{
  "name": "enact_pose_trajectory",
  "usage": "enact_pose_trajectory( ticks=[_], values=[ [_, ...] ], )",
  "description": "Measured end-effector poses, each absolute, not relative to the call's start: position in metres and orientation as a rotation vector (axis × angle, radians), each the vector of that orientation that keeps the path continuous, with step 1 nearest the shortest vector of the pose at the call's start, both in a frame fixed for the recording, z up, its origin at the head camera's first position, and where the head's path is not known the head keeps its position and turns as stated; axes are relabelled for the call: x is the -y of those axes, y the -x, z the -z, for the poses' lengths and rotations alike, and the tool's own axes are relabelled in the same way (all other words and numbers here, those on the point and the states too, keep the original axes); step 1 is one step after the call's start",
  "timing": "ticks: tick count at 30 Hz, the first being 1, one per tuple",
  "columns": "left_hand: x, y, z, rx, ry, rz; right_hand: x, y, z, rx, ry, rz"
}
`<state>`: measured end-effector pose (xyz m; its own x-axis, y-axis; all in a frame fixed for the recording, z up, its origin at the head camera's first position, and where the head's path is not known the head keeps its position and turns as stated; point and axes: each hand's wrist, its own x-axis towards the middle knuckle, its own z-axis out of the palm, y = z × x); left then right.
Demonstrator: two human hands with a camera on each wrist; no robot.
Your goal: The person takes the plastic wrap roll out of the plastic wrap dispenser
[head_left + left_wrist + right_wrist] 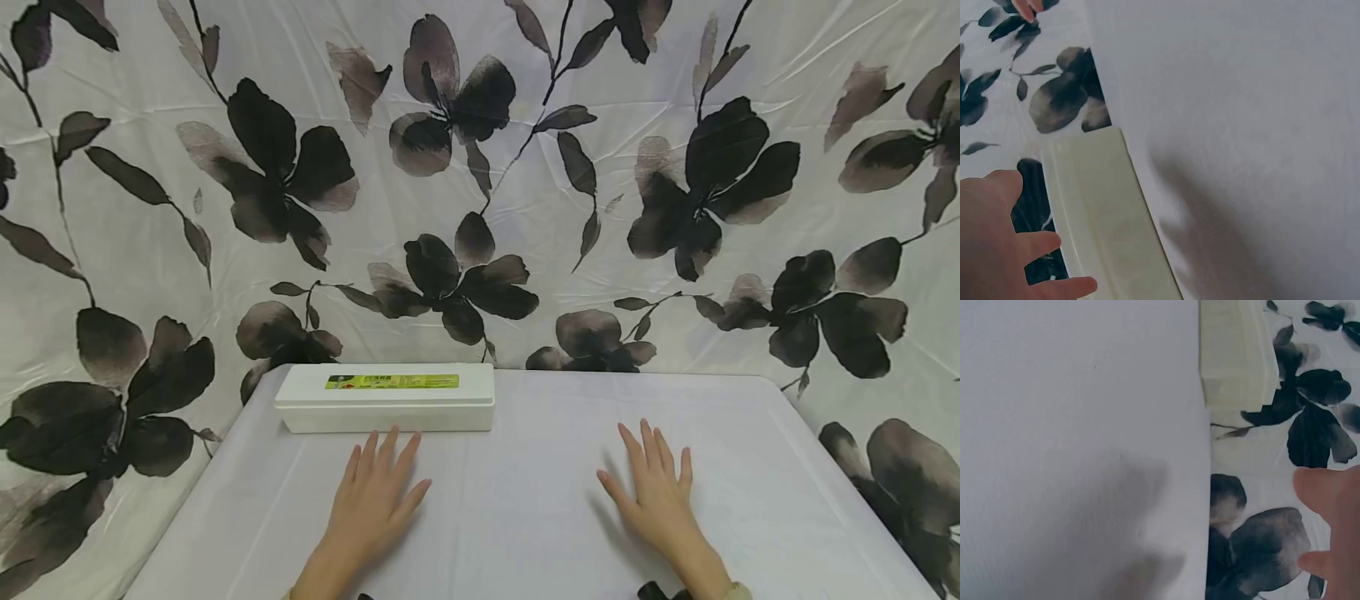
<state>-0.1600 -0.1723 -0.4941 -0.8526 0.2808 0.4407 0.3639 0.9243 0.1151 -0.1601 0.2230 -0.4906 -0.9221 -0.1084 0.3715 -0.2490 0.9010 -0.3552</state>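
A long white box (390, 417) with a lid and a yellow-green label (393, 382) lies at the back left of the table. My left hand (371, 500) is spread in front of it, fingers straight, fingertips overlapping the box's lower front edge in the head view. In the left wrist view, fingers of the left hand (997, 237) show beside the pale box (1110, 206). To the right, my right hand (656, 492) is spread over the table with nothing in it, its shadow falling beside it. The right wrist view catches part of the right hand (1335, 525) and the box's end (1238, 362).
A white cloth covers the table (540, 517). Behind it and down both sides hangs a pale curtain (570, 217) printed with dark flowers. The table's back edge runs just behind the box. Dark wrist gear (652, 590) shows at the bottom by the right wrist.
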Motion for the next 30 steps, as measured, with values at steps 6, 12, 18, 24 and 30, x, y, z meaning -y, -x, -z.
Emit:
enact_pose_trajectory(
  ticks=[6, 12, 18, 24, 30],
  values=[
    [0.178, 0.162, 0.494, 2.677, 0.436, 0.399, -0.216, 0.160, 0.490, 2.692, -0.228, -0.942],
    [0.189, 0.167, 0.493, 2.705, 0.321, 0.829, -0.210, 0.160, 0.488, 2.682, -0.214, -1.317],
    [0.205, 0.172, 0.491, 2.680, 0.124, 1.240, -0.202, 0.166, 0.487, 2.629, -0.102, -1.659],
    [0.223, 0.182, 0.495, 2.518, -0.007, 1.473, -0.192, 0.176, 0.489, 2.449, -0.098, -1.864],
    [0.243, 0.195, 0.496, 2.334, -0.217, 1.711, -0.181, 0.182, 0.486, 2.397, 0.005, -1.960]
  ],
)
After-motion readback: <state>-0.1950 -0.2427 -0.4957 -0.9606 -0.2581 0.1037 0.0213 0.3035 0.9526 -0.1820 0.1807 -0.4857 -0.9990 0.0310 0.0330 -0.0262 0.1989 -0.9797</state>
